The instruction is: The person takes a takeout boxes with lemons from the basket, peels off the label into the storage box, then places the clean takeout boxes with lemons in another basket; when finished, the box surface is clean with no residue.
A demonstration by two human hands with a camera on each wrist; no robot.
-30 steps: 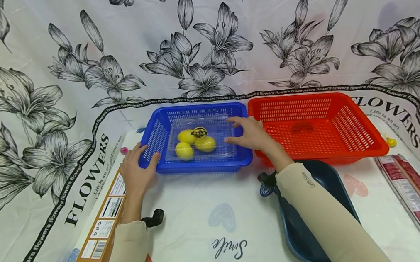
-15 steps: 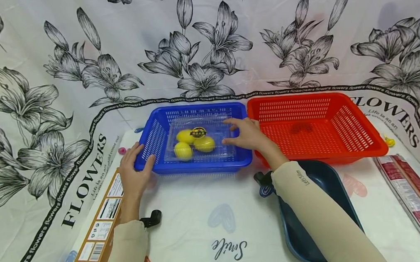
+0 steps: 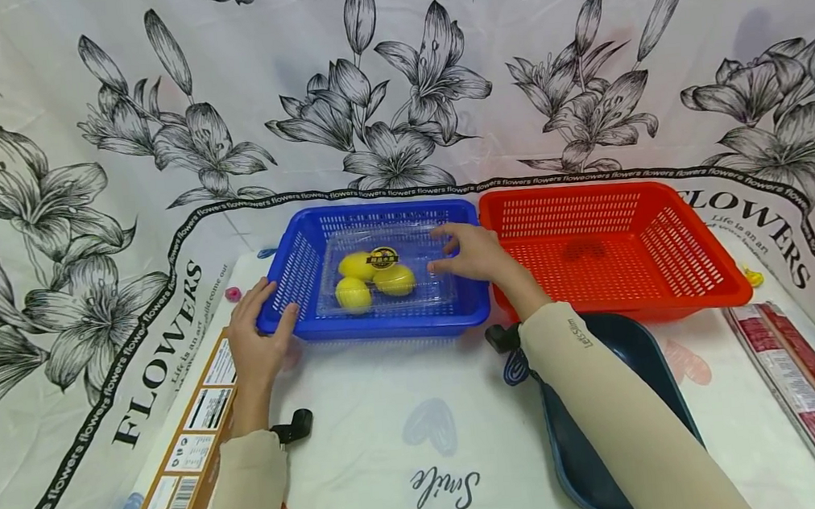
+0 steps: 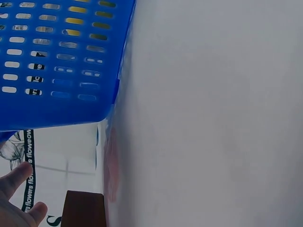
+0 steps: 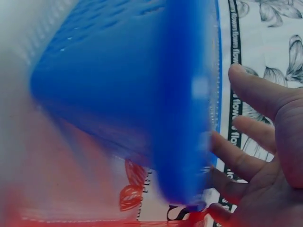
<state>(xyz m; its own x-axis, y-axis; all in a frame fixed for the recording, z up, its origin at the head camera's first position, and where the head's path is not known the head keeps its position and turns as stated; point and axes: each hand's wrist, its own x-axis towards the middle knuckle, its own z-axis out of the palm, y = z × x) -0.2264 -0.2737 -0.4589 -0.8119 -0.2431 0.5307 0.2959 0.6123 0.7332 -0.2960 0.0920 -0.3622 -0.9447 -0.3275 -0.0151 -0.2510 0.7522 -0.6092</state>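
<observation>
Lying lengthwise left to right, the clear box [image 3: 421,292] of 3 lemons [image 3: 394,281] extends leftward from the nearer, spread right hand [image 3: 476,256].

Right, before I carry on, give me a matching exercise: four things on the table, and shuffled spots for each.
Things:
1. lemons
2. red basket
3. dark blue tub
4. labelled carton

Places:
A. partly under the right sleeve
B. beside the left sleeve
C. inside the clear plastic container
D. directly right of the blue basket

Pairs: 1-C, 2-D, 3-A, 4-B
</observation>
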